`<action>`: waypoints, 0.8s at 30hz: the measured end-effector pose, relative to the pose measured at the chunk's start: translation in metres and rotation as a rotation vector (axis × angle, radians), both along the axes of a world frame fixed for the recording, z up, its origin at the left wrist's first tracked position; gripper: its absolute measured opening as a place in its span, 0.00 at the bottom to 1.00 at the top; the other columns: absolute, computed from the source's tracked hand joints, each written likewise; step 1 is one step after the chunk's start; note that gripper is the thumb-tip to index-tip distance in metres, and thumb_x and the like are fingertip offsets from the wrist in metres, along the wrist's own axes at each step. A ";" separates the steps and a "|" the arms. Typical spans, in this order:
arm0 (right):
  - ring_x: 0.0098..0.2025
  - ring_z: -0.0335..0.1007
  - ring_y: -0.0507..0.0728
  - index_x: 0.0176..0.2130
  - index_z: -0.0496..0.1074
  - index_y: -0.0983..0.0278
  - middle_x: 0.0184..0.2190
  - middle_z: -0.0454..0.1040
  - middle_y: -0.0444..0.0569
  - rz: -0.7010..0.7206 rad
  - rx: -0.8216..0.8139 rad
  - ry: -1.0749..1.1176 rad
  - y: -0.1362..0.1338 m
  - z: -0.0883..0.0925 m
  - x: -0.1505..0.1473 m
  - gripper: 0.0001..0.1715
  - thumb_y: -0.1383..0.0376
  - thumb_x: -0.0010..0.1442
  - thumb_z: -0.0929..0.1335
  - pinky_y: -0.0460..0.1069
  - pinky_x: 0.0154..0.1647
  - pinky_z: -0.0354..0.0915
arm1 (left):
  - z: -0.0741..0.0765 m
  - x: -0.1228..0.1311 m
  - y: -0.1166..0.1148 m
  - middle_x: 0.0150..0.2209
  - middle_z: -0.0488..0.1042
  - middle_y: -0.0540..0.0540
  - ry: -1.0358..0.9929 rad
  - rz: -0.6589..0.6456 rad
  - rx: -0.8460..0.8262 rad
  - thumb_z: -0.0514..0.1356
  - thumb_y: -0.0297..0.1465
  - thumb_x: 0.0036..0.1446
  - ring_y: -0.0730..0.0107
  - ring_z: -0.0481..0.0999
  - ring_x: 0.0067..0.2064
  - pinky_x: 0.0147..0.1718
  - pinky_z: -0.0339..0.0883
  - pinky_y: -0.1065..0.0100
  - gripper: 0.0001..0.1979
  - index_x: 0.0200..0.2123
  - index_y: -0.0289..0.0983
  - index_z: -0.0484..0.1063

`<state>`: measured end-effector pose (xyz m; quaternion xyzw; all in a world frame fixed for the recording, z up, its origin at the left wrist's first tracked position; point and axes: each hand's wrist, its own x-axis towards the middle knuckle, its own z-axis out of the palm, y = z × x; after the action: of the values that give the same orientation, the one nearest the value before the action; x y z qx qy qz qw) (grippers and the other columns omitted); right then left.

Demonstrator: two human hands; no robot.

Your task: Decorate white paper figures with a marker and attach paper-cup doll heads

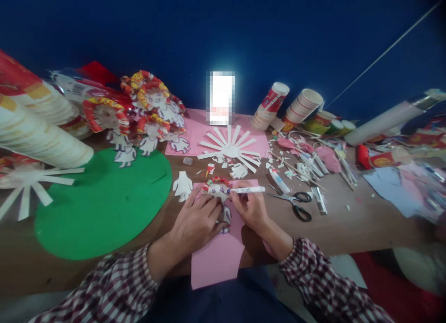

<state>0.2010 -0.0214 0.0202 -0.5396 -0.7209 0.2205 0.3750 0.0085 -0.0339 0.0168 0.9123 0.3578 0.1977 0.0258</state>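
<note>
My right hand [251, 207] grips a white marker pen [248, 190], its tip at the face of a paper doll [219, 190] with purple eyes and a red-and-yellow curled rim. My left hand [198, 217] lies over the doll with its fingers stretched out, holding it down. The doll's lower body shows beneath that hand, white with purple outlines. Under both lies a sheet of pink paper [216, 267] that reaches past the table's front edge. Left of the hands is a plain white paper figure cutout [183, 186].
A green oval sheet [104, 211] and stacked paper cups [45, 128] are at left, with finished-looking dolls [149, 105] behind. Scissors [296, 200], a glue tube [278, 180] and scraps lie at right. A fringed white cup cutout [230, 150] sits ahead, before a blurred bright screen [221, 98].
</note>
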 end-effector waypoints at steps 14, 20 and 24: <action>0.32 0.69 0.55 0.33 0.67 0.62 0.30 0.72 0.47 -0.007 0.017 0.024 -0.001 0.000 0.000 0.06 0.65 0.63 0.64 0.49 0.35 0.65 | 0.000 0.000 0.000 0.45 0.76 0.42 -0.010 -0.004 -0.002 0.60 0.40 0.60 0.55 0.71 0.49 0.61 0.50 0.46 0.16 0.45 0.34 0.74; 0.23 0.62 0.50 0.34 0.67 0.62 0.25 0.69 0.43 -0.129 0.040 0.163 -0.005 0.010 -0.003 0.05 0.65 0.63 0.64 0.45 0.24 0.61 | -0.002 0.000 0.001 0.44 0.76 0.43 -0.025 0.001 -0.001 0.62 0.40 0.57 0.56 0.71 0.49 0.61 0.50 0.47 0.17 0.44 0.35 0.75; 0.26 0.66 0.51 0.35 0.67 0.62 0.27 0.70 0.44 -0.125 0.077 0.145 -0.004 0.015 -0.012 0.03 0.65 0.62 0.65 0.46 0.27 0.63 | -0.002 0.000 0.001 0.42 0.75 0.43 0.013 0.017 -0.017 0.62 0.43 0.56 0.56 0.70 0.48 0.62 0.50 0.46 0.19 0.44 0.35 0.75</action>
<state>0.1890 -0.0255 0.0347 -0.5513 -0.6646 0.2072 0.4597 0.0085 -0.0333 0.0150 0.9101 0.3675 0.1890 0.0296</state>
